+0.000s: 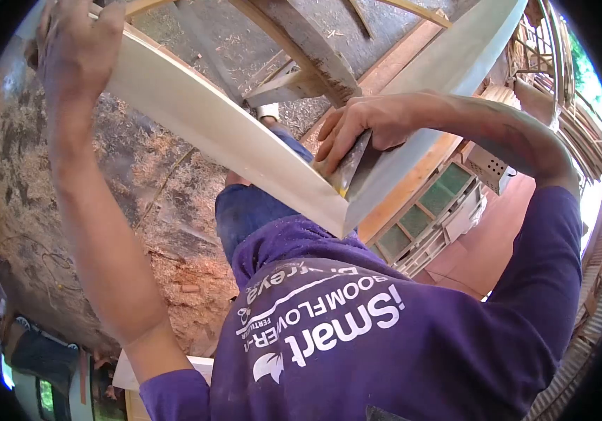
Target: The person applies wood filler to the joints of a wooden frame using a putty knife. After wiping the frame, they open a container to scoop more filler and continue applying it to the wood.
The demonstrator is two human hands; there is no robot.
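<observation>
Two pale boards meet in a sharp corner at frame centre: the left board [223, 137] runs to upper left, the right board [402, 163] to upper right. Left hand [80, 59], upper left, closed around the far end of the left board; some fingertips out of sight. Right hand [371, 126], centre right, grips a dark flat piece [357, 158] between thumb and fingers, inside the corner; fingers rest near the left board's edge. Type of piece unclear.

Rough timber supports [315, 52] show at top centre, past the boards. Ground [115, 175] fills the left side: brown, uneven, dark patches, curled wood shavings scattered all over, thickest below centre left. Greyer floor [202, 42] at top, also littered. Thin cord-like line [164, 189] crosses the ground left of centre. A foot [268, 111] with something pale on it, just under the left board.

Right of centre: framed panel [417, 219] with green panes, smooth reddish floor [466, 245] beside it, perforated pale box [487, 168] above. Stacked wood strips [581, 133] at right edge, bright greenery [581, 63] beyond. Corrugated sheet [581, 351] lower right. Purple shirt [399, 344] with white print covers bottom centre. Lower left edge dark, blurred, hard to label.
</observation>
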